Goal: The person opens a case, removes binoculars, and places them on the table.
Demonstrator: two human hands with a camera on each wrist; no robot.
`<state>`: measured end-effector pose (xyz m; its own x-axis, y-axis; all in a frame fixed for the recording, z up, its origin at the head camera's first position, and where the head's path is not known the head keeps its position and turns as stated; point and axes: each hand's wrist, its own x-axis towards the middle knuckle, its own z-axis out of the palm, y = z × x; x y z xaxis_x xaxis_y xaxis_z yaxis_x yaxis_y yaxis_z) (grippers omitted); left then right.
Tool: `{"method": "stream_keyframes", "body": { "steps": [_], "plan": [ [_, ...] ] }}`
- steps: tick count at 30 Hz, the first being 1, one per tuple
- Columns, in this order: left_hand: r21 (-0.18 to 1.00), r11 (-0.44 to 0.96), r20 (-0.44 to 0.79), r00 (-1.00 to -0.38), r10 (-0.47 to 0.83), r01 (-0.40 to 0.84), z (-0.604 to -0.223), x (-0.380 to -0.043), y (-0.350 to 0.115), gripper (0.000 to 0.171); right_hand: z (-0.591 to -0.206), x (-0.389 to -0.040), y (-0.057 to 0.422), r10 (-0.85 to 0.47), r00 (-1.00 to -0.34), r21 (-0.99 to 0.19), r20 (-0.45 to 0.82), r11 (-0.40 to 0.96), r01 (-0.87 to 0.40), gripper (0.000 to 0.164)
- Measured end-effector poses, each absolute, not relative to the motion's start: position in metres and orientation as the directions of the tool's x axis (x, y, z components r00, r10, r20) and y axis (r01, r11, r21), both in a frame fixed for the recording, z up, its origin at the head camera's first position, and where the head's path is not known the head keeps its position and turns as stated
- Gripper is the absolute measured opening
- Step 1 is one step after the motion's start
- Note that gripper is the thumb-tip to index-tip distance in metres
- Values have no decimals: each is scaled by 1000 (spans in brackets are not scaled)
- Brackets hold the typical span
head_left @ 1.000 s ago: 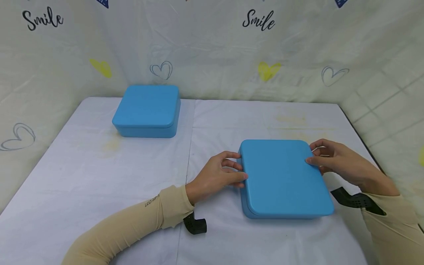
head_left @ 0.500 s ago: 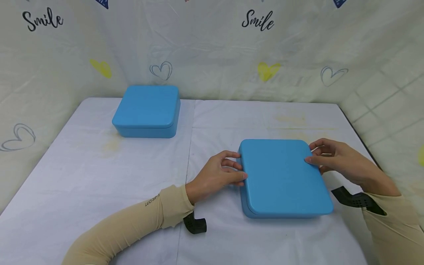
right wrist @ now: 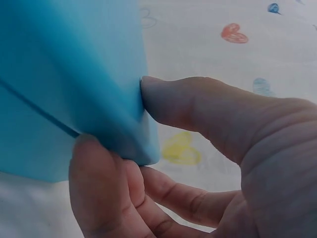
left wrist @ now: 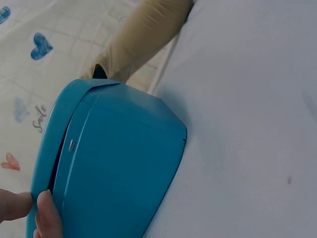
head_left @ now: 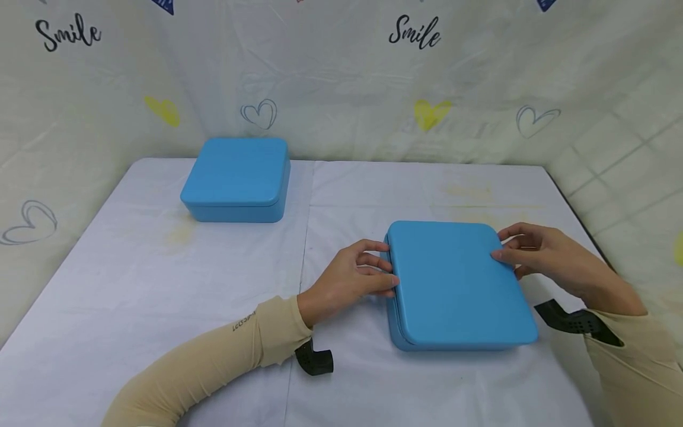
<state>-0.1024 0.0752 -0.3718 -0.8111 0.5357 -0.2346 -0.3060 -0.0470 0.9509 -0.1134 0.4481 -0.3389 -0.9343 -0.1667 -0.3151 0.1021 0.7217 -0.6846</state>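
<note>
A blue tin box [left wrist: 119,153] stands on the white cloth, right of centre in the head view. Its lid [head_left: 459,284] is slightly raised along the left side; the left wrist view shows a dark gap between lid and body. There my left hand [head_left: 347,276] pinches the lid's edge, thumb on top and fingertips beneath. At the far right side, my right hand [head_left: 557,261] holds the lid's edge between thumb [right wrist: 193,101] and fingers, one fingertip near the seam. The inside of the box is hidden.
A second blue box [head_left: 240,172], covered by its lid, stands at the back left of the table [head_left: 160,284]. Behind it hangs a pale curtain [head_left: 331,77] printed with hearts and words. Black wrist devices [head_left: 315,359] sit at both cuffs.
The left edge of the lid has risen slightly, widening the gap above the box body. My left fingers have lifted with it; my right hand has stayed almost still.
</note>
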Motion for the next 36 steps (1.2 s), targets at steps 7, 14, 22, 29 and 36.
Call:
{"method": "stream_keyframes", "body": {
  "steps": [7, 14, 22, 29, 36],
  "plan": [
    [947, -42, -245, -804, 542, -317, -371, -101, 76, 61, -339, -111, 450, -161, -937, -677, -311, 729, 99, 49],
    [940, -57, -252, -799, 546, -336, -370, -101, 76, 62, -339, -110, 451, -165, -936, -680, -311, 727, 98, 44],
    [936, -72, -251, -794, 554, -346, -370, -101, 75, 63, -334, -107, 456, -193, -936, -687, -295, 724, 67, 39],
    [930, -82, -258, -794, 550, -358, -370, -100, 76, 62, -332, -105, 459, -212, -942, -706, -259, 708, 35, 36],
    [927, -100, -250, -793, 555, -362, -368, -100, 75, 62, -331, -105, 461, -217, -947, -709, -236, 705, 15, 35]
  ]
}}
